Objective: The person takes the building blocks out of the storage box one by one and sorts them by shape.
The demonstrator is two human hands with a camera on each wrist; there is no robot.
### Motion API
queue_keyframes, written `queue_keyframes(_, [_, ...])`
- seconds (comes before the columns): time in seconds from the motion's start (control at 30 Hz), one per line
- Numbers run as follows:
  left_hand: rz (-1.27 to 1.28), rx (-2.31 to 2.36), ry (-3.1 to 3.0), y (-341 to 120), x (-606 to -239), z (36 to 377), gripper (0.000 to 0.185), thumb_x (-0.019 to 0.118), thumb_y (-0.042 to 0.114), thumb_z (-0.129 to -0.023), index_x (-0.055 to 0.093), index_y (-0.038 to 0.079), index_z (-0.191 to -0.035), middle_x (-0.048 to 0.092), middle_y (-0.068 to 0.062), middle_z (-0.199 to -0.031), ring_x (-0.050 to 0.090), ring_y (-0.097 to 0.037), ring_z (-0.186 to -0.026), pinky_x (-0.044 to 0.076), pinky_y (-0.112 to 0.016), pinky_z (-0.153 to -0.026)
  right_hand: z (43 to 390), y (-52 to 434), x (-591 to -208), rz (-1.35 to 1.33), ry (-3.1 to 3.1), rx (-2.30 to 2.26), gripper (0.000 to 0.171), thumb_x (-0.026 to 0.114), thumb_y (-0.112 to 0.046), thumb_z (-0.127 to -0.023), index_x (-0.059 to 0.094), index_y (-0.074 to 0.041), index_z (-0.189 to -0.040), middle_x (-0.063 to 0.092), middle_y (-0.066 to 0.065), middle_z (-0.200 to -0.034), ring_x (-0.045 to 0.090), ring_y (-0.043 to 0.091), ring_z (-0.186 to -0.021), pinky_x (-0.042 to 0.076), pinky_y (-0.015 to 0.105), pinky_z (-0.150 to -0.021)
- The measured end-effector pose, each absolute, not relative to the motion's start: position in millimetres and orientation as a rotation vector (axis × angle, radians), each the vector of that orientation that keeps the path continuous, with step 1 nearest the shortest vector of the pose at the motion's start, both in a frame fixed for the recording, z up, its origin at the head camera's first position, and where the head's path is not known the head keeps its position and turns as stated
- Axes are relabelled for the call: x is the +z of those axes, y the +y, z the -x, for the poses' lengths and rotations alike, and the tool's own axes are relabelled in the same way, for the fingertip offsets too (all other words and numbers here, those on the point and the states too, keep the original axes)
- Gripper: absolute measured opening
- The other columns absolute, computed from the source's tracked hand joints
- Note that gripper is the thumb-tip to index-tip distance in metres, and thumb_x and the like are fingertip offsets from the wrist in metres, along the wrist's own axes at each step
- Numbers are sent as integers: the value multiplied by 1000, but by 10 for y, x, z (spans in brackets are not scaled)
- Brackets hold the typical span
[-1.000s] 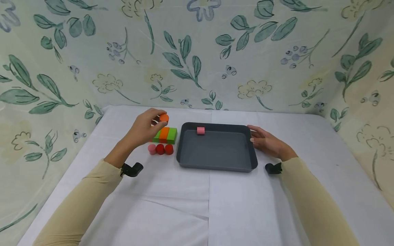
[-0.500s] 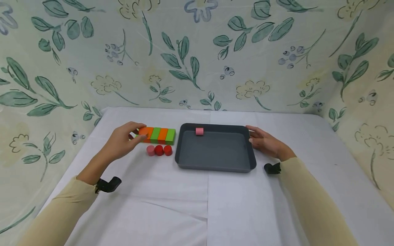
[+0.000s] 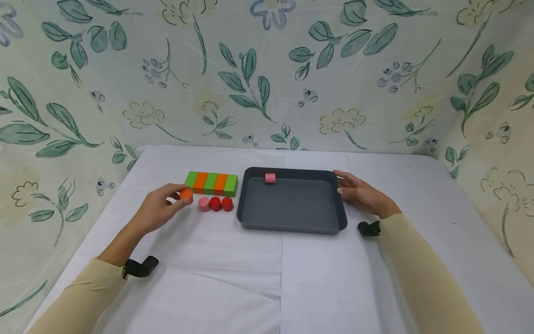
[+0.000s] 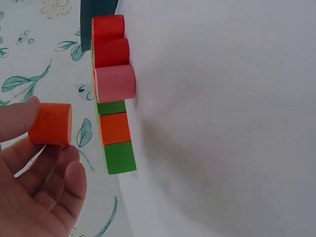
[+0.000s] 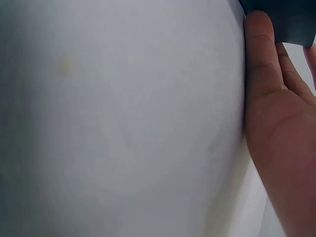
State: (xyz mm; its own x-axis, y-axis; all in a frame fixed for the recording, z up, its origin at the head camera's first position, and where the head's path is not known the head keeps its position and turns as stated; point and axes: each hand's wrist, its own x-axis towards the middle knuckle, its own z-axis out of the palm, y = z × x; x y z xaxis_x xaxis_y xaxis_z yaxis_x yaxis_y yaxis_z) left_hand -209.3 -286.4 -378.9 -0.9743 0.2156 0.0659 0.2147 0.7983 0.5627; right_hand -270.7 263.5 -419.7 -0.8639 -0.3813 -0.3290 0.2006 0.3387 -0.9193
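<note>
Here, the left hand [image 3: 160, 208] pinches a small orange cylinder [image 3: 186, 194] between thumb and fingertips, holding it just above the white worktop [image 3: 267, 278], at the left end of a short row of cylinders. In the left wrist view the orange cylinder [image 4: 50, 124] sits between the thumb and curled fingers, apart from the others. Just to its right, a pink cylinder [image 3: 204, 203] and two red cylinders [image 3: 221, 203] stand upright in a line, touching one another. Directly behind them, farther from the person, lies a row of blocks [image 3: 211, 183], alternating green and orange, set side by side and touching. To the right of the blocks sits a dark grey tray [image 3: 292, 227], rectangular with raised walls. Inside it, against the far wall, rests a single pink cylinder on its side [image 3: 270, 178]. The right hand [image 3: 360, 194] lies on the worktop at the tray's right wall, fingers loosely extended and touching the far right corner; the right wrist view shows the thumb [image 5: 259, 59] pressed against the tray's dark edge. Both arms wear pale yellow sleeves [image 3: 421, 278]. A floral cloth with green leaves [image 3: 267, 74] hangs behind and beside the worktop.
</note>
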Motion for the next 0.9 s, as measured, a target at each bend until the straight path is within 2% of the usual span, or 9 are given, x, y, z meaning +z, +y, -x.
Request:
queue_keyframes(0.27, [-260, 891, 2954, -2878, -3918, 2134, 50, 66, 26, -95, 56, 2, -137, 62, -21, -127, 60, -34, -105, 59, -44, -86, 2700, 2634, -4200, 164, 2115, -1555, 75, 50, -15, -102, 4, -20, -161, 2, 16, -168, 11, 40, -155, 13, 59, -124])
queue_keyframes(0.9, [-158, 905, 2860, -2892, -4111, 2275, 50, 63, 23, -96, 52, 1, -140, 59, -24, -132, 56, -39, -113, 52, -52, -99, 2630, 2597, -4189, 157, 2119, -1560, 74, 49, -13, -102, 4, -19, -161, 1, 17, -168, 10, 41, -155, 12, 60, -124])
